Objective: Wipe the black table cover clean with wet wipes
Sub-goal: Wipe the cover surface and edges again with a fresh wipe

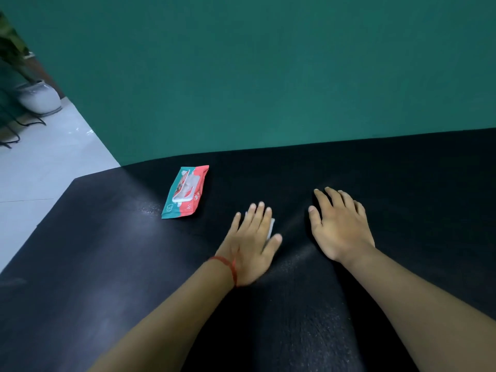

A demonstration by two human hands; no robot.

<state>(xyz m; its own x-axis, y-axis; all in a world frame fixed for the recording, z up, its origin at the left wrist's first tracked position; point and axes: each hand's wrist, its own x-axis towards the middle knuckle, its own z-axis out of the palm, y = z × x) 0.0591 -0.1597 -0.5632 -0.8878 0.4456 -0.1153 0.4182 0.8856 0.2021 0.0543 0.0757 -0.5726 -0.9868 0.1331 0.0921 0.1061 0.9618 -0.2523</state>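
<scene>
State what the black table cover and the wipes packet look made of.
Black table cover: likely faux leather or vinyl, going by its fine pebbled grain and soft sheen. Wipes packet: probably thin glossy plastic film, printed teal and coral, with a pale flap.

Black cover [107,264], teal-red pkt [185,191], white wipe [271,228]

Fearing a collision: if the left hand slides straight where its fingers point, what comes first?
The left hand probably meets only black table cover; the teal-and-red wipes packet lies to its left.

Wipes pack [185,191] only obstacle on cover [375,170].
</scene>
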